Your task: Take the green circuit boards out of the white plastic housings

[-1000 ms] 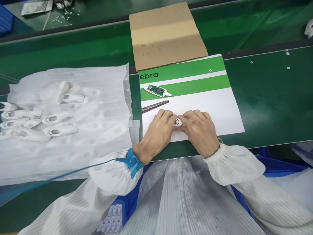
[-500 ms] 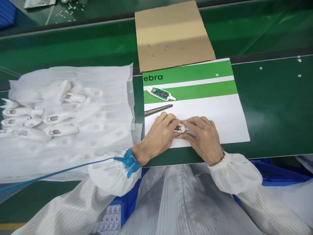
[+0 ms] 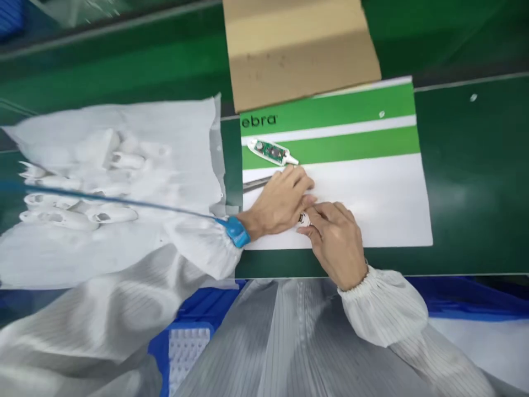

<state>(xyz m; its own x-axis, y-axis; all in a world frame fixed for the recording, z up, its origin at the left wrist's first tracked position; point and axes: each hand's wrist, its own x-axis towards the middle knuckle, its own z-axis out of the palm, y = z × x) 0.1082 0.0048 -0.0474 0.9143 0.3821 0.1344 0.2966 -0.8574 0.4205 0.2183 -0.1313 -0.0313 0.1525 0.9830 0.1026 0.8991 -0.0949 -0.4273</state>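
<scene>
Fingers and thumb of my right hand (image 3: 336, 240) pinch a small white part (image 3: 304, 219) with a dark marking, low over the white and green sheet (image 3: 372, 193). My left hand (image 3: 283, 201) is just left of and above that part, its fingers bent and close together; whether it grips anything is hidden. Beyond the left hand lies a white housing with a green circuit board (image 3: 270, 151) showing inside. Metal tweezers (image 3: 256, 183) rest on the sheet, partly covered by the left hand. A blue wrist strap (image 3: 237, 231) circles my left wrist.
Several white plastic shells (image 3: 111, 214) lie on a white foam cloth (image 3: 185, 127) at the left. A cardboard piece (image 3: 301, 55) sits beyond the sheet. The strap's blue cord (image 3: 165, 207) crosses over the cloth. Below the table edge is a blue crate (image 3: 198, 309).
My left hand has moved up and over the tweezers, away from the white part. My right hand still holds the part, turned slightly. The cord has risen, and the whole view has shifted.
</scene>
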